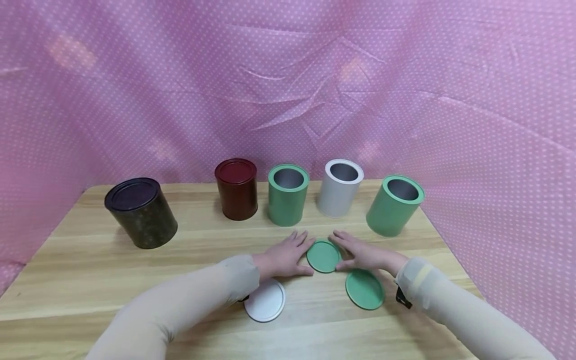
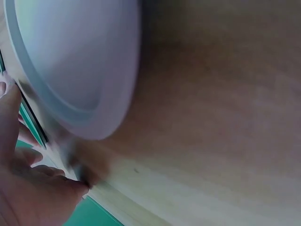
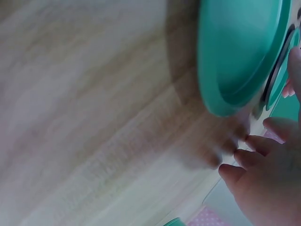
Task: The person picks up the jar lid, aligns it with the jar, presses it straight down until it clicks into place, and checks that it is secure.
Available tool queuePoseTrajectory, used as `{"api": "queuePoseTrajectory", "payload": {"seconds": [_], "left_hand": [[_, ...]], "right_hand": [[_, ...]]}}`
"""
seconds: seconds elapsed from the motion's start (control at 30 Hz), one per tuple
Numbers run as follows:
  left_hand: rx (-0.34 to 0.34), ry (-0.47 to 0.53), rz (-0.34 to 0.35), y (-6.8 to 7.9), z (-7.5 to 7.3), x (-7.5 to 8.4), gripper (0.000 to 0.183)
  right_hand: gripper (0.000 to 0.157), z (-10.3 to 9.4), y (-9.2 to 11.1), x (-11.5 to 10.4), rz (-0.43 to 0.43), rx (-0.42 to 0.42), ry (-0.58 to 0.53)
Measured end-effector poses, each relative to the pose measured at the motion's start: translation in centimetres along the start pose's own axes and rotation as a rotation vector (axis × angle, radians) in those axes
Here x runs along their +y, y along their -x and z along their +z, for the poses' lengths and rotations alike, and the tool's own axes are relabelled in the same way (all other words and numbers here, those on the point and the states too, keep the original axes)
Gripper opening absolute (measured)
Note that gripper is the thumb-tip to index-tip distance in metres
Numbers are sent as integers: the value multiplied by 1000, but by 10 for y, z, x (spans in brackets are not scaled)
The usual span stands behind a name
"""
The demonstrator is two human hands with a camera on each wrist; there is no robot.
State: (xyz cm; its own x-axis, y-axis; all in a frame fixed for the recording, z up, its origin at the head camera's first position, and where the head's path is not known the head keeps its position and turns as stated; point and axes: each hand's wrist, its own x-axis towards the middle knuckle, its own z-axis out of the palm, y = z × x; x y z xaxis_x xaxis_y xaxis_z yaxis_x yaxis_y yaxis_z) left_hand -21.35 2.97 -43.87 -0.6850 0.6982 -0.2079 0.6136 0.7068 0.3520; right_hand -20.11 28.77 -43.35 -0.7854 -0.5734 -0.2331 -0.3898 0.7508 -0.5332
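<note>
A round green lid (image 1: 323, 256) lies on the wooden table between the two hands. To its left is my left hand (image 1: 286, 255), thumb spread away from the extended fingers and index fingertip close to the lid's rim. On the other side, my right hand (image 1: 361, 253) has its fingers reaching forward and its thumb right at the rim. Neither hand grips anything. Another green lid (image 1: 365, 289) lies below the right hand and looms large in the right wrist view. A white lid (image 1: 265, 300) rests beneath the left wrist, partly covered by it in the head view.
Along the back stand a dark lidded can (image 1: 143, 215), a dark red lidded can (image 1: 237, 192), a green can (image 1: 288, 202) without a lid, a lidless white can (image 1: 338, 195) and another lidless green can (image 1: 390, 215). Pink dotted cloth (image 1: 288, 90) hangs behind the table.
</note>
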Motion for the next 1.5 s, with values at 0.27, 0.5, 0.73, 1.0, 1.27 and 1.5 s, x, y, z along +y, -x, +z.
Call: {"api": "queuePoseTrajectory", "payload": {"seconds": [0.27, 0.5, 0.73, 1.0, 1.27, 1.5], "left_hand": [[3, -32, -20, -3, 3, -1, 87], [2, -38, -32, -7, 4, -1, 86], [23, -43, -34, -7, 3, 2, 84], [38, -73, -68, -13, 3, 5, 84], [37, -89, -90, -16, 3, 7, 85], [43, -100, -89, -16, 3, 8, 84]], "right_hand": [[84, 3, -3, 3, -33, 4, 18], [81, 3, -3, 2, -28, 20, 28], [83, 5, -4, 3, -10, 38, 60], [79, 5, -4, 0, 5, 54, 78], [81, 5, -4, -1, -5, 78, 94], [80, 7, -3, 0, -23, 102, 108]]}}
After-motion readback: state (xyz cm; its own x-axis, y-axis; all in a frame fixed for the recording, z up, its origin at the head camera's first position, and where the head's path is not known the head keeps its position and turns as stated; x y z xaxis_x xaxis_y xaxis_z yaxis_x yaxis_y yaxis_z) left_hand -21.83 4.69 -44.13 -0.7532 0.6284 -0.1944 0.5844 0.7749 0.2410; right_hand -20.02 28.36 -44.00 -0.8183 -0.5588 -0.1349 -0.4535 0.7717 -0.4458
